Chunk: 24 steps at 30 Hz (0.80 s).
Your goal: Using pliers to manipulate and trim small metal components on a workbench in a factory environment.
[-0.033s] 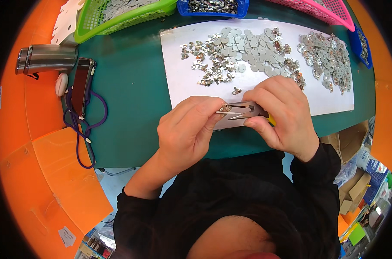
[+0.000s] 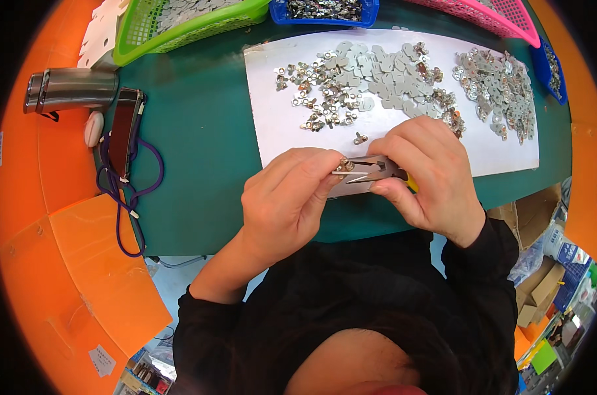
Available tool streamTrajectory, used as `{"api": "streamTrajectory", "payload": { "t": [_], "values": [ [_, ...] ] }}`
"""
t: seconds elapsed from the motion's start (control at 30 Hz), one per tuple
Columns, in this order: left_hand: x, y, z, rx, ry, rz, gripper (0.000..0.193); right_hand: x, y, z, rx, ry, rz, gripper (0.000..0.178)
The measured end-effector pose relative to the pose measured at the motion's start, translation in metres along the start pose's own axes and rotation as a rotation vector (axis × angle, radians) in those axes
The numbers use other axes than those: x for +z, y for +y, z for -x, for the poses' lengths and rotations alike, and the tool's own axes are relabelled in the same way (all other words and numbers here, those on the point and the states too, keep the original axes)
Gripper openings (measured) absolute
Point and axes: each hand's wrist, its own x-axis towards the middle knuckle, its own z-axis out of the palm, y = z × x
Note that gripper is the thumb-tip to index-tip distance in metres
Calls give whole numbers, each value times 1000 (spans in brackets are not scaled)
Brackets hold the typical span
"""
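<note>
My left hand point(image 2: 282, 197) pinches a small metal part point(image 2: 344, 164) between thumb and fingers; a thin pale flat edge sticks out of it to the right. My right hand point(image 2: 433, 178) is closed round a pair of pliers point(image 2: 381, 168) with dark jaws and a bit of yellow handle showing. The jaws stand apart and point left, their tips right at the part. Just beyond them a loose metal piece point(image 2: 360, 139) lies on the white sheet point(image 2: 272, 131). Farther off are piles of small metal fittings point(image 2: 331, 99), flat grey plates point(image 2: 397, 76) and joined pieces point(image 2: 499, 92).
Along the far edge stand a green basket point(image 2: 200, 33), a blue bin point(image 2: 325, 21) and a pink basket point(image 2: 496, 23); another blue bin point(image 2: 547, 69) is at the right. At left lie a steel tumbler point(image 2: 75, 89) and a phone point(image 2: 124, 131) with a purple cord.
</note>
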Motion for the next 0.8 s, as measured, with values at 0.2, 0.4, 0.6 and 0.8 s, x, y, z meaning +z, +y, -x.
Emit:
{"api": "streamTrajectory", "payload": {
  "t": [0.2, 0.4, 0.6, 0.8],
  "values": [
    [3, -3, 1, 44, -11, -36, 21, 2, -2, 4, 41, -27, -32, 36],
    [-4, 0, 0, -5, -116, 28, 19, -2, -2, 2, -5, -26, -1, 36],
    [-4, -1, -1, -17, -118, 47, 18, -2, -2, 4, 8, -39, 52, 35],
    [-2, -3, 0, -76, -102, 148, 10, 2, -7, 5, 45, -45, 11, 30]
  ]
}}
